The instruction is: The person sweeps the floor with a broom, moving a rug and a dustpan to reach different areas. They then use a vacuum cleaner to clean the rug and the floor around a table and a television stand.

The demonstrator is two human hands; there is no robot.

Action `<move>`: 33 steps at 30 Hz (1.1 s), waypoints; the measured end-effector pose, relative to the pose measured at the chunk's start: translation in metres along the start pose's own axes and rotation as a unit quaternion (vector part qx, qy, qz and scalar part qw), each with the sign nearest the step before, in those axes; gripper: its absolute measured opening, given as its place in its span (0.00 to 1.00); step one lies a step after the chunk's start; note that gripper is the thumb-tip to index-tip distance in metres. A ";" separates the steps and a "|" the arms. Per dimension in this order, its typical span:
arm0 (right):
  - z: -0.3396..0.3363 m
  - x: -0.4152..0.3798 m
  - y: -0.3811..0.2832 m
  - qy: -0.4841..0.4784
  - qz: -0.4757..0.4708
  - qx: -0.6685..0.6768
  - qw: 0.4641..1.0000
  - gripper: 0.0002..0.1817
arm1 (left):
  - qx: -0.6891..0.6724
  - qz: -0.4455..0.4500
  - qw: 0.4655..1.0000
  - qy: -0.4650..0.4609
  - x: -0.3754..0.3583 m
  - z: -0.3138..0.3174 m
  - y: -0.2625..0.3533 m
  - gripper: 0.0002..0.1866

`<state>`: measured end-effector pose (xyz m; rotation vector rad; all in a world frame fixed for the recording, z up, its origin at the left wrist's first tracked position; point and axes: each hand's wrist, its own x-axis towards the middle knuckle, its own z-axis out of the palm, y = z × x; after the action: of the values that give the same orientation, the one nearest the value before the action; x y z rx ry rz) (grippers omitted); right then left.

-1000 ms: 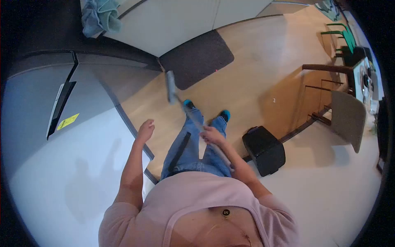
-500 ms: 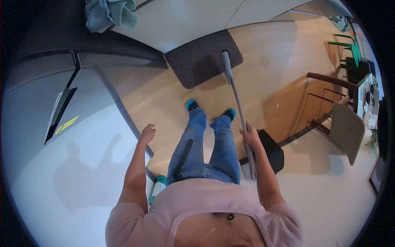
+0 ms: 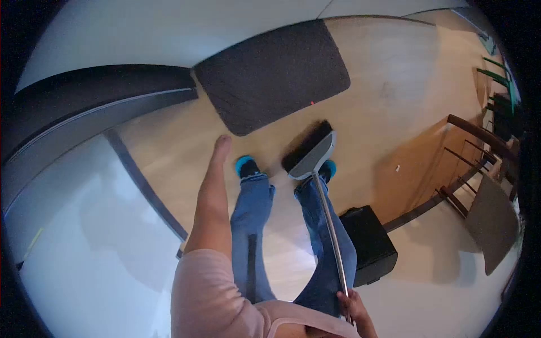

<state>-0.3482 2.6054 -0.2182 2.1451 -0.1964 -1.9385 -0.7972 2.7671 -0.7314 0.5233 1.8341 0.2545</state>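
Observation:
My right hand (image 3: 352, 306) is closed around the metal handle of a broom (image 3: 328, 217), low beside my right thigh. The handle runs forward along my right leg to a grey broom head (image 3: 313, 159) with dark bristles, which overlaps my right shoe in this view. My left hand (image 3: 222, 146) is stretched forward, over the floor close to the near left corner of a dark mat (image 3: 276, 73); its fingers are foreshortened and blurred. A tiny red spot (image 3: 312, 103) shows at the mat's near edge.
A black box-like bin (image 3: 369, 245) stands to the right of my leg. Farther right are a chair (image 3: 493, 222) and green chairs (image 3: 499, 79). A small white scrap (image 3: 398, 168) lies on the wooden floor. White cabinet fronts (image 3: 101, 214) line the left side.
My right hand has drawn back toward my body, and the broom head now shows in front of my feet. My left arm has reached forward. The view has tilted down; the blue cloth is out of view.

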 end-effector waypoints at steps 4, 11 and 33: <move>-0.021 0.034 -0.004 0.001 0.032 0.021 0.999 0.14 | -0.185 -0.062 0.970 0.142 0.073 0.038 -0.017 0.20; -0.033 0.049 0.006 -0.044 0.011 0.124 0.991 0.11 | -0.161 0.081 0.969 0.167 0.091 0.064 0.047 0.33; -0.121 -0.047 0.100 0.177 -0.257 -0.011 0.950 0.11 | 0.208 0.376 0.893 0.132 -0.381 0.066 0.481 0.24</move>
<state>-0.2270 2.5323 -0.1359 2.6725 0.4935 -1.7111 -0.5326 3.0026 -0.2264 1.5725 1.8734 0.4694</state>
